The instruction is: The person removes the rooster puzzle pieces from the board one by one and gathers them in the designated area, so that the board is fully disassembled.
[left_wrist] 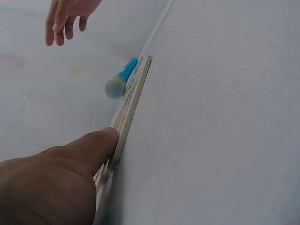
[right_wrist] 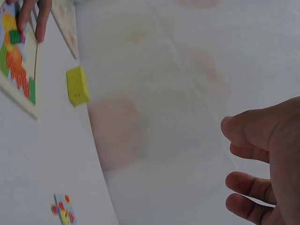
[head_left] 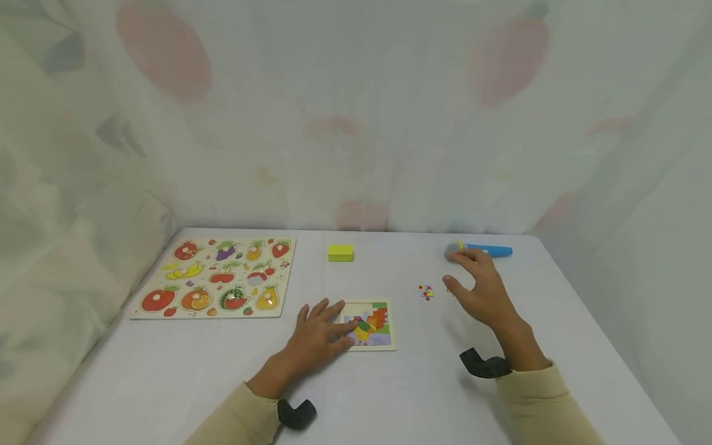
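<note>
My left hand (head_left: 318, 339) rests on the left side of a small framed jigsaw puzzle (head_left: 382, 337), fingers spread over its picture. The puzzle has a pale wooden frame, and a bare strip shows along the top of its tray in the head view. In the left wrist view, the thumb (left_wrist: 101, 140) lies along the frame's edge. My right hand (head_left: 483, 296) hovers above the table with thumb and fingers apart, nothing between them. Left of it lies a small colourful jigsaw piece (head_left: 426, 292); another bit is mostly hidden behind the thumb.
A blue toy microphone (head_left: 495, 251) lies at the back right, partly behind the right hand. At the back middle sits a yellow block (head_left: 340, 253). A large fruit peg board (head_left: 239, 309) covers the back left. Patterned curtains (head_left: 356, 154) border the white table.
</note>
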`<control>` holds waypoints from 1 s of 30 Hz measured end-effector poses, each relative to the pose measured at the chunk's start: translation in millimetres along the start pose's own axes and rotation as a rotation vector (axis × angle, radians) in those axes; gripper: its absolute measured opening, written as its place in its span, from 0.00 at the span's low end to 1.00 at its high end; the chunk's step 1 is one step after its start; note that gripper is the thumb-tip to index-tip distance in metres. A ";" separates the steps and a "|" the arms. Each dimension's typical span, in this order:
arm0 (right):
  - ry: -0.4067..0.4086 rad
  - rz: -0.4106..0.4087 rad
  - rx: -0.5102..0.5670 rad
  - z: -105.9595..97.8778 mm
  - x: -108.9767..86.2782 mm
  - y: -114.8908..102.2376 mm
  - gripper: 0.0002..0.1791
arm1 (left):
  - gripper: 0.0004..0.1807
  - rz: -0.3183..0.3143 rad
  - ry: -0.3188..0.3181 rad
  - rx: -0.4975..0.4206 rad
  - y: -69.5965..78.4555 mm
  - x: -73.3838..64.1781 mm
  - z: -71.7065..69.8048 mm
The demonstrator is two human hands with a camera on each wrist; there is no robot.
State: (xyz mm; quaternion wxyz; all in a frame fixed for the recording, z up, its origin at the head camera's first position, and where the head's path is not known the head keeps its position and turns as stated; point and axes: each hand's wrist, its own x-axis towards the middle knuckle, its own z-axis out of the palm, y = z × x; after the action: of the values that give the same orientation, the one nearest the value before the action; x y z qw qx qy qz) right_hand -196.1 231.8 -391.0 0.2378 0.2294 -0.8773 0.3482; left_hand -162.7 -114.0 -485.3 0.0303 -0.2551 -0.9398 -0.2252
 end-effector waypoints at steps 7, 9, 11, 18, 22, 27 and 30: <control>-0.004 -0.078 0.042 10.9 6.1 -17.4 0.24 | 0.22 -0.007 -0.003 -0.020 0.7 -0.8 -0.9; -0.012 -0.082 0.046 14.1 7.6 -21.0 0.25 | 0.22 -0.007 -0.003 -0.023 1.1 -0.8 -1.4; -0.017 -0.083 0.057 17.5 8.6 -24.2 0.25 | 0.22 -0.007 -0.001 -0.025 1.6 -0.8 -1.8; -0.055 -0.066 0.082 35.2 9.2 -31.7 0.24 | 0.21 -0.010 -0.004 -0.025 2.4 -0.6 -2.4; -0.096 -0.020 0.119 48.8 7.9 -33.4 0.23 | 0.21 -0.009 -0.003 -0.022 2.1 -0.6 -2.0; -0.135 0.035 0.131 65.9 5.8 -32.1 0.23 | 0.21 -0.012 -0.004 -0.011 1.3 -0.3 -0.1; -0.154 0.051 0.134 75.0 4.5 -30.3 0.22 | 0.21 -0.012 -0.006 -0.005 0.7 -0.4 0.5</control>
State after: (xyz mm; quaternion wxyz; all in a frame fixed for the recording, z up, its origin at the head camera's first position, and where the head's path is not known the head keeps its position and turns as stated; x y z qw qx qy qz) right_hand -201.7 157.0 -421.5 0.1446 0.2485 -0.8732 0.3935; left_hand -162.0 -113.4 -485.5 0.0255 -0.2502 -0.9409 -0.2269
